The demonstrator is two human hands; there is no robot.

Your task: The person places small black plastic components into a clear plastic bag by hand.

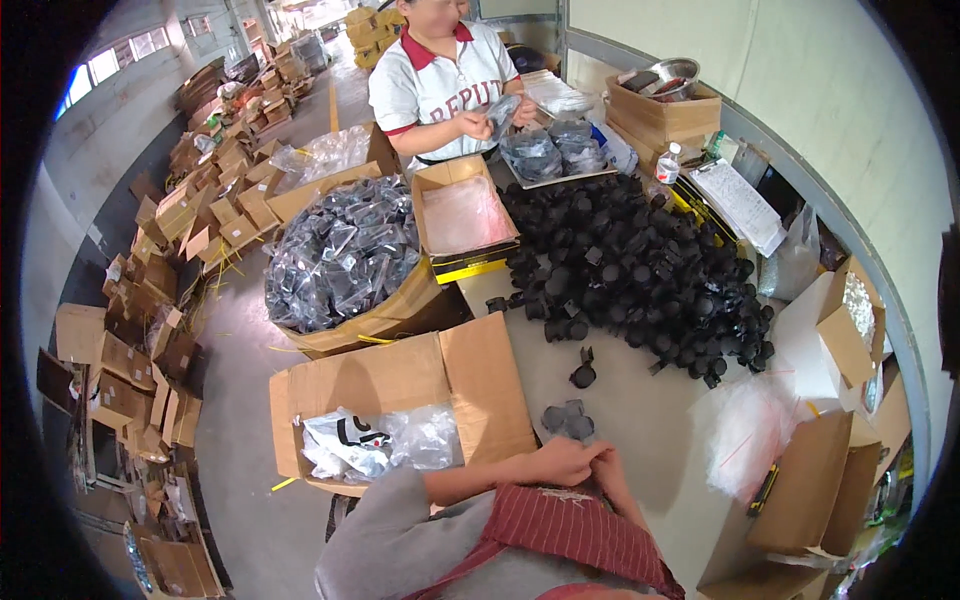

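My left hand (560,463) and my right hand (606,470) meet at the near edge of the table, close to my body. Both have their fingers drawn in, and whatever they pinch is hidden. Just beyond them lies a small clear bag with dark round parts (569,420) inside. A single black plastic part (583,372), with a round disc and a short stem, rests a little farther on. Behind it spreads a big heap of similar black plastic parts (630,270).
To my left stands an open carton (490,390) with plastic bags inside. Beyond it, a large carton (390,315) brims with bagged parts. Clear bags (750,430) lie at right, beside a cardboard box (815,480). Across the table a co-worker (440,90) handles a bag.
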